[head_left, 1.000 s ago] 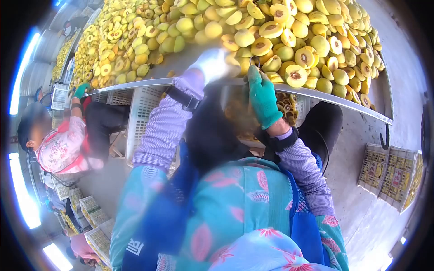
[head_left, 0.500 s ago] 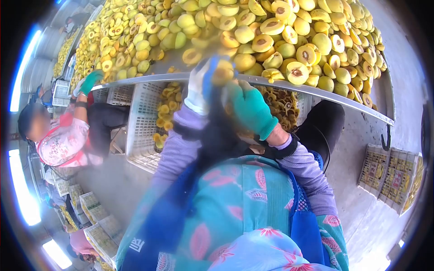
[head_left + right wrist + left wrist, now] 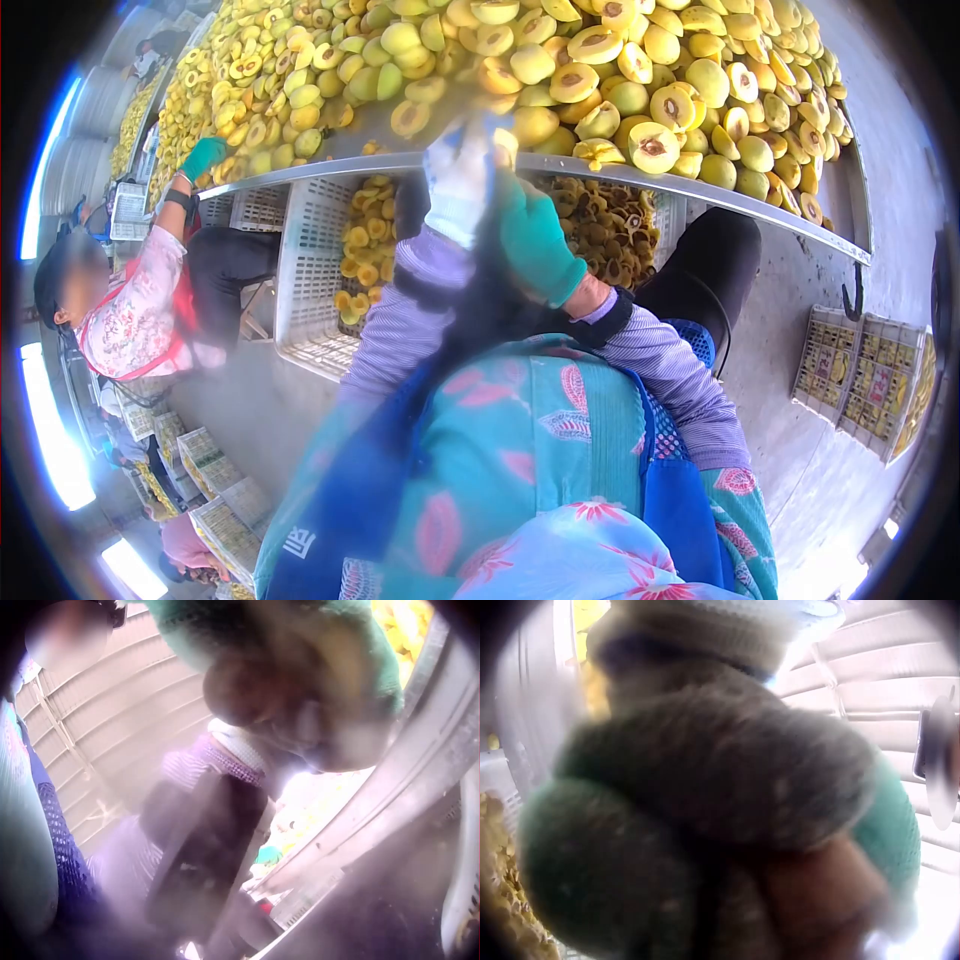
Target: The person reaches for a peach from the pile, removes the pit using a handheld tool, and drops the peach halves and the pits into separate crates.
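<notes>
- how do the hands lie?
- the left hand (image 3: 460,180), blurred, seems to pinch a yellow fruit piece (image 3: 506,148); i can't tell how the right hand (image 3: 540,240), just beside it, closes.
- any tips?
- a light, steady pinch should avoid bruising it, both hands kept close. beyond, a white crate (image 3: 308,250) sits below the counter (image 3: 340,166) with its fruit heap (image 3: 700,85).

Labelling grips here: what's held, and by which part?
A yellow fruit piece, seemingly in the left hand, beside the right hand; blur hides which part.
</notes>
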The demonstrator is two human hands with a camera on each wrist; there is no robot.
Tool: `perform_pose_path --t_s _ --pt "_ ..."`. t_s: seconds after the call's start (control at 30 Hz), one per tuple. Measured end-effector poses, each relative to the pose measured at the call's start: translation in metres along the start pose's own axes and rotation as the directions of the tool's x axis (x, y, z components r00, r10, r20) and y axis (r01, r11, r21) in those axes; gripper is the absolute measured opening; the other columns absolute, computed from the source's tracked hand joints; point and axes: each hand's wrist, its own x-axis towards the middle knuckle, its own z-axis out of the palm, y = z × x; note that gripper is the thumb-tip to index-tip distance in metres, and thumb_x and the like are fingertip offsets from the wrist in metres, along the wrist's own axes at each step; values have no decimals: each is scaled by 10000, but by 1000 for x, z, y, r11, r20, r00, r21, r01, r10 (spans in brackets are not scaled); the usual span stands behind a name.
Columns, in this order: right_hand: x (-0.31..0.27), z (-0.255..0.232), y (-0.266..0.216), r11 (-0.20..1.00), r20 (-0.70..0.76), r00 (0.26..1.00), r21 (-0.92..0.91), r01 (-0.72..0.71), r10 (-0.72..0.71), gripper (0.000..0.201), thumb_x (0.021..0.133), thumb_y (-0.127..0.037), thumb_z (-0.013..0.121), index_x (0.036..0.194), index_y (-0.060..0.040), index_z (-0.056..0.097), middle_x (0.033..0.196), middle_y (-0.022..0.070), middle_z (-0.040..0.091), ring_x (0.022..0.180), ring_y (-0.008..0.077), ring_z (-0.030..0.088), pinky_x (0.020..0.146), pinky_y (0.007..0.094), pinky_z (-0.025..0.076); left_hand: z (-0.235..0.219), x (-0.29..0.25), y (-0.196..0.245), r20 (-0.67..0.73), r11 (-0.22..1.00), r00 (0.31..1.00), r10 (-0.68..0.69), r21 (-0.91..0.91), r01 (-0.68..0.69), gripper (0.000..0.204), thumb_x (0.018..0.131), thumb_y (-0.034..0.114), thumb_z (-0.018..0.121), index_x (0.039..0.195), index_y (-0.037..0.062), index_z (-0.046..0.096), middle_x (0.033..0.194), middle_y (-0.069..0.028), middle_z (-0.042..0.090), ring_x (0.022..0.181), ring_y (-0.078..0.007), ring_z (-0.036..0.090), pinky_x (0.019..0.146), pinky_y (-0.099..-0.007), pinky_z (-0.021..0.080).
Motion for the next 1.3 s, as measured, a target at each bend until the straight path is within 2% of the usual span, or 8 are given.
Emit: perform_pose_path --t_s 0.07,0.2,0.37,0.47,0.87,0.97,1.13,1.3 --pt "5 -4 -13 687 303 799 409 -601 519 323 892 -92 479 1174 63 499 759 147 567 637 281 556 552 366 461 2 0 -3 24 1000 1000 -2 7 2 245 897 216 521 972 6 623 739 -43 604 656 -151 562 610 -270 458" --pt "4 -5 44 939 126 943 -122 323 -308 524 843 -106 486 1281 158 369 907 165 576 743 261 556 634 331 462 -3 3 4 186 988 976 -111 -83 128 204 868 157 539 1001 20 609 822 -97 626 712 -206 615 664 -315 486" --pt "5 -26 41 860 513 836 321 -396 193 576 818 -165 479 1285 129 314 946 156 548 768 238 535 645 311 444 -17 17 -14 305 842 812 498 54 -537 236 906 96 503 1106 1 585 927 -136 644 754 -256 648 681 -318 521" --pt "8 -35 -37 494 494 687 478 -726 533 316 914 -393 451 987 -86 470 727 4 448 596 129 441 517 251 374 2 2 -9 293 913 929 -228 -267 308 246 896 131 540 1098 -2 585 857 -133 655 682 -239 644 633 -310 519" --pt "1 -32 -46 138 532 594 665 -734 604 361 949 -523 406 867 -181 489 646 -43 421 507 91 422 437 225 347 9 9 3 372 848 838 -400 -196 492 270 952 184 460 1062 6 630 847 -81 680 684 -164 643 623 -279 503" --pt "-1 -24 -35 -19 617 585 697 -717 526 411 937 -559 392 831 -166 454 558 -33 393 421 86 357 385 226 292 1 15 0 461 989 878 -127 -7 146 302 907 110 479 1184 29 569 980 -110 667 758 -205 657 659 -293 510" --pt "-2 -36 -33 -459 769 622 610 -645 148 398 928 -545 429 836 -159 468 556 -57 338 432 80 317 392 234 259 3 11 0 450 615 886 -109 -670 416 300 905 245 536 999 -33 599 840 -125 643 730 -202 620 672 -299 500" --pt "3 -48 -24 -158 878 460 477 -864 136 374 929 -538 436 811 -185 467 572 -80 306 483 82 339 456 246 282 7 -1 -10 361 782 931 45 -593 193 328 890 275 548 959 -39 607 823 -136 643 725 -208 620 681 -307 503"
